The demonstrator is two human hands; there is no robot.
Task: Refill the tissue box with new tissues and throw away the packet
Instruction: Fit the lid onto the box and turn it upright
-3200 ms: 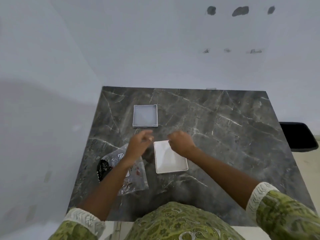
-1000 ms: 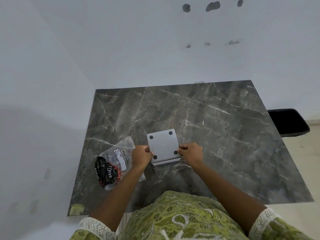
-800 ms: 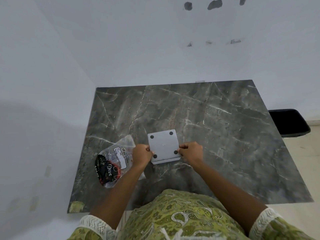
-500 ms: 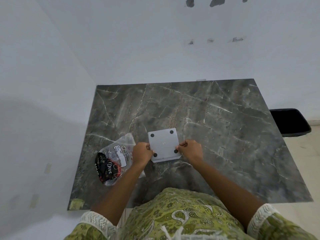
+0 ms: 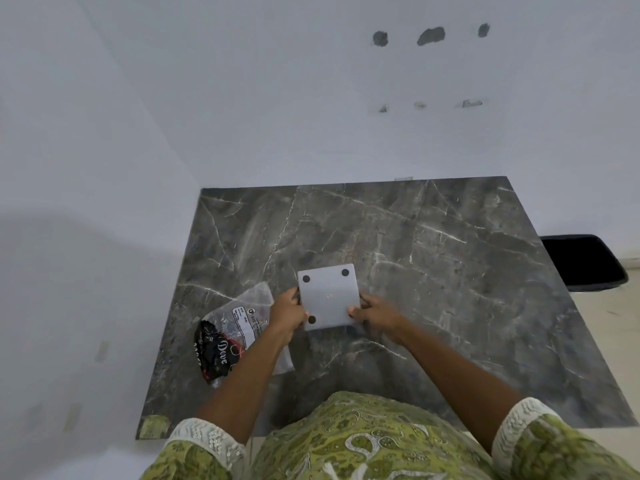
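A grey square tissue box [image 5: 328, 296] is upside down, its flat bottom with black round feet facing me. My left hand [image 5: 287, 312] grips its left edge and my right hand [image 5: 375, 315] grips its right edge. The box is held tilted, just above the dark marble table [image 5: 433, 258]. An empty clear plastic tissue packet [image 5: 235, 327] with black and red print lies on the table to the left, partly under my left forearm. What is inside the box is hidden.
A black bin [image 5: 585, 263] stands on the floor beyond the table's right edge. White walls close off the far and left sides of the table. The table's near edge is at my waist.
Three seconds ago two white tray-like parts lay apart on the table. Now they are joined as one box, upside down in both hands, and it has risen slightly in the last second.
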